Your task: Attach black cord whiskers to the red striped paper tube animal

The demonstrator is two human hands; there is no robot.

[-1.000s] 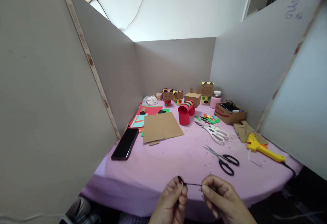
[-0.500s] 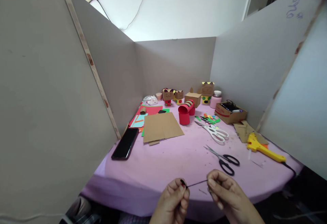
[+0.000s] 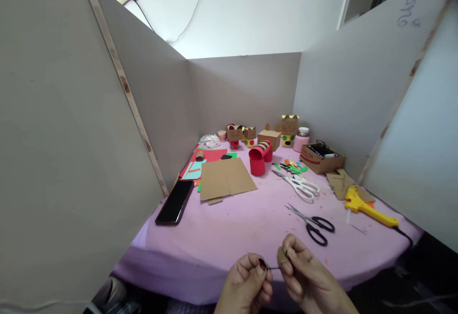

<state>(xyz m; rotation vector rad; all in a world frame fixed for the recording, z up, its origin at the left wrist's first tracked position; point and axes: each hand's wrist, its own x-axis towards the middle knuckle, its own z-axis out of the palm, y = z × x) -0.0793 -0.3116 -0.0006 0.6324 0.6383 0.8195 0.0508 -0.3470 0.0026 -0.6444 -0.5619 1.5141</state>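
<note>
**Two hands pinch a thin dark strip at the table's near edge**

Head view: A pink table [image 3: 232,223] sits inside grey partition boards. The black scissors [image 3: 312,224] serve as the landmark, lying just beyond the hands with nothing between. Behind the black scissors lie white scissors [image 3: 297,185]. To their right, well apart, a yellow glue gun [image 3: 368,209] rests near the table edge. Far to their left lies a dark phone [image 3: 174,202], and a flat cardboard sheet [image 3: 226,178] sits behind and to the left, with red cups [image 3: 258,159] beyond it.

In front of the black scissors, over the table's near edge, the left hand [image 3: 246,287] and right hand [image 3: 306,278] are close together. Each pinches one end of a thin dark strip [image 3: 274,267] between thumb and fingertips. The strip's long axis runs roughly level from left to right, spanning the short gap between the hands. The left end looks thicker, dark with a touch of red; what it is cannot be told.
</note>
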